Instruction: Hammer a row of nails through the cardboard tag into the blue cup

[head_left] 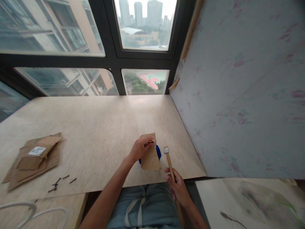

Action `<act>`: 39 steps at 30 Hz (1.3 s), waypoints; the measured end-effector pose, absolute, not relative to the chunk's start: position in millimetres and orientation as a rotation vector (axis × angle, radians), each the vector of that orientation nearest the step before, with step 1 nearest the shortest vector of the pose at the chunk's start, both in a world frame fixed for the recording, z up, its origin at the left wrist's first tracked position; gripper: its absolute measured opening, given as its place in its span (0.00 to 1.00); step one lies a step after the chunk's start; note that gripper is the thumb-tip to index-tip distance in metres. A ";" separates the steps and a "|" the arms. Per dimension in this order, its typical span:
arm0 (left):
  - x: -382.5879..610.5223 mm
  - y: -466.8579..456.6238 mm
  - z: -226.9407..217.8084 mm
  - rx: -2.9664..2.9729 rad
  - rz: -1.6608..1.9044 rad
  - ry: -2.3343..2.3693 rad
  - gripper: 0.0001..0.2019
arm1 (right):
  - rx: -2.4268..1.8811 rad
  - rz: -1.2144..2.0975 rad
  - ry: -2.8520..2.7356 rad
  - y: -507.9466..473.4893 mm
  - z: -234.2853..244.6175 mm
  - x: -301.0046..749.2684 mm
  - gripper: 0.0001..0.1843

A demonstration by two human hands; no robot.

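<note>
A flat tan piece [149, 159], wood or cardboard, lies over a round blue object [158, 152] that shows only at its sides. On the upper part of this piece rests my left hand [143, 148], its fingers drawn together in a pinch. Whatever is between those fingertips is too small to make out. My right hand [177, 186] is wrapped around the wooden handle of a hammer [168, 159]. The hammer's metal head points up, just right of the tan piece and apart from it.
Brown paper packets [39, 156], one with a white label, lie at the left of the tabletop [95, 127]. Several dark nails or screws [56, 183] are scattered near them. A white cable [33, 210] loops at lower left. A patterned wall panel [238, 95] stands right; windows are behind.
</note>
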State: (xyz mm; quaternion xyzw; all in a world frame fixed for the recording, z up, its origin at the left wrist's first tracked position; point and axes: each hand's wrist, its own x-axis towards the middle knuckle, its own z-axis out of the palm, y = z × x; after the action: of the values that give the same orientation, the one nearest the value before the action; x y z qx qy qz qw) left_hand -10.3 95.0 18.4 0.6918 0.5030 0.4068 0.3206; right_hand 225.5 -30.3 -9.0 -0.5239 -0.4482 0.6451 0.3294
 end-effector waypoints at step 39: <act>1.5 90.3 19.6 1.708 1.139 1.466 0.11 | -1.409 1.456 -0.932 -6.7 -8.6 161.2 0.23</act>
State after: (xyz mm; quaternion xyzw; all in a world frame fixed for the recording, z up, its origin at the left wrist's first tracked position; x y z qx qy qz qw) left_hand 1.5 90.3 19.6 0.6449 0.5536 0.4299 0.3045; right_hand 161.2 -6.7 -8.6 -0.5674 -0.3754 0.5862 0.4399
